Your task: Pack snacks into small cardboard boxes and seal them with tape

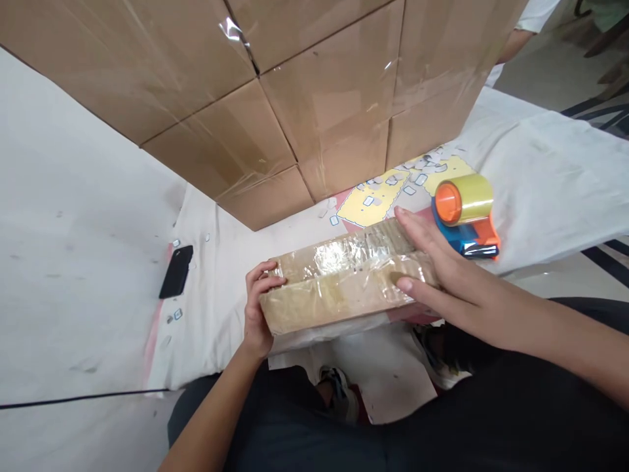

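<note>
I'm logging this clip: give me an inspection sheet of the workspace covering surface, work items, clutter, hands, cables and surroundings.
Surface: white cloth-like cover with yellow patches and small pale shapes, whether loose or printed unclear.
Work items: long brown cardboard box in glossy tape; blue-and-orange plastic dispenser with a yellowish tape roll, to the box's right.
Clutter: flat black rectangular object, possibly a phone.
Hands: left hand grips the box's left end; right hand spans its right end.
Cables: thin black line at lower left, not clearly a cable.
Surroundings: stacked brown cardboard cartons beyond; another person's white sleeve at upper right.
</note>
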`<state>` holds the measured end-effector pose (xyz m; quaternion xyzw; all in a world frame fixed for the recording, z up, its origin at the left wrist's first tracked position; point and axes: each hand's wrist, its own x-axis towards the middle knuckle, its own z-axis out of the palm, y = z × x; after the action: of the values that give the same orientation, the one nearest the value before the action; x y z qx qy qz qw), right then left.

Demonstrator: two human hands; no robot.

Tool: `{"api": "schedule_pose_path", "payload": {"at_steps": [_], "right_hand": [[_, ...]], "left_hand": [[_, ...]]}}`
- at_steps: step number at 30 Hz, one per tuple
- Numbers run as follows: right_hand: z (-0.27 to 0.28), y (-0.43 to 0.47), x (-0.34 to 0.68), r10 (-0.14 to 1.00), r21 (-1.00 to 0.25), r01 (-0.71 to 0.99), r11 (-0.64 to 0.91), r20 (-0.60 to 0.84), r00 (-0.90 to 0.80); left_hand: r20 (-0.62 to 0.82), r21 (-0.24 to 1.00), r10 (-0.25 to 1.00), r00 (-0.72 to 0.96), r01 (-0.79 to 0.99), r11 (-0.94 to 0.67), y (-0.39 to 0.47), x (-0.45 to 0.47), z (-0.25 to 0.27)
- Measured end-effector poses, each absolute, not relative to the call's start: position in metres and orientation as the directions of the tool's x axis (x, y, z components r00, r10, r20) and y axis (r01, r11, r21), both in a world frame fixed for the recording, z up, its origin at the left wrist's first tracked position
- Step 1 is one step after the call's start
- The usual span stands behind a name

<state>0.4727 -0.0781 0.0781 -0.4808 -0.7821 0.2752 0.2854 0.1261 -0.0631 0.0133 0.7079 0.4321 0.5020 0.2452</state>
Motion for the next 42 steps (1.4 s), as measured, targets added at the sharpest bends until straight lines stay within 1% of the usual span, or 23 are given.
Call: {"api": "schedule_pose_path", "payload": {"at_steps": [2,4,8,14,23,27,31,35,38,40,42], "right_hand": [[0.075,-0.08,0.467,0.933,-0.727,0.598,0.336,0.169,-0.319],[0.072,-0.081,0.464,0.941,-0.74,0.596,0.312,0.155,-0.301],[0.07,-0.081,0.462,0.947,-0.741,0.605,0.293,0.14,-0.288],[0.072,-0.079,0.459,0.947,-0.754,0.588,0.293,0.147,-0.284],[0.069,-0.077,0.454,0.946,-0.769,0.553,0.321,0.23,-0.229],[0.069,-0.081,0.462,0.96,-0.815,0.508,0.278,0.216,-0.179],[0.072,-0.084,0.472,0.969,-0.834,0.494,0.247,0.216,-0.12],[0.074,-0.081,0.483,0.967,-0.852,0.467,0.237,0.254,-0.028],[0.075,-0.071,0.495,0.955,-0.861,0.467,0.204,0.28,0.097],[0.074,-0.061,0.507,0.938,-0.848,0.509,0.147,0.283,0.202],[0.07,-0.05,0.52,0.916,-0.836,0.546,0.045,0.252,0.31]], "left_hand": [[0.497,0.783,0.855,0.145,0.349,-0.514,-0.063,0.125,0.013],[0.507,0.779,0.847,0.16,0.336,-0.53,-0.063,0.125,0.015],[0.544,0.754,0.813,0.208,0.303,-0.582,-0.066,0.124,0.018],[0.535,0.756,0.811,0.237,0.295,-0.585,-0.067,0.126,0.018],[0.535,0.734,0.811,0.238,0.343,-0.586,-0.068,0.125,0.019],[0.534,0.711,0.818,0.215,0.41,-0.572,-0.071,0.123,0.023],[0.572,0.678,0.796,0.201,0.431,-0.596,-0.072,0.123,0.027],[0.606,0.66,0.768,0.207,0.408,-0.631,-0.072,0.125,0.03],[0.618,0.633,0.757,0.211,0.437,-0.639,-0.071,0.127,0.032],[0.607,0.614,0.763,0.223,0.478,-0.628,-0.071,0.128,0.034],[0.593,0.604,0.769,0.237,0.501,-0.62,-0.071,0.129,0.037]]}}
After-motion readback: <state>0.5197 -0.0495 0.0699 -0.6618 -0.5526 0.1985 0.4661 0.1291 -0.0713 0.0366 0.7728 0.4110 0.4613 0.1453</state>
